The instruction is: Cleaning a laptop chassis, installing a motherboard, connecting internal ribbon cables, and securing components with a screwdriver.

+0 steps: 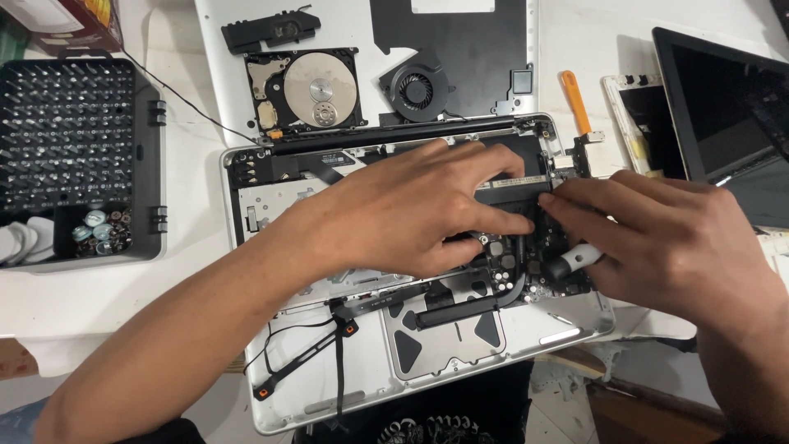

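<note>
An opened silver laptop body [271,395] lies in front of me with its circuit board [538,263] and loose black cables [337,345] exposed. My left hand [411,210] lies flat over the middle of the body, fingers spread onto the board. My right hand [666,238] grips a screwdriver with a black and white handle [575,259], its fingertips meeting the left fingertips over the board. The screwdriver's tip is hidden under the fingers.
Behind the laptop lie a bare hard drive [308,90], a black fan [415,86] and a speaker part [271,33] on a removed cover. A grey bit case [78,156] stands at left. An orange pry tool [575,103] and a dark screen [723,115] are at right.
</note>
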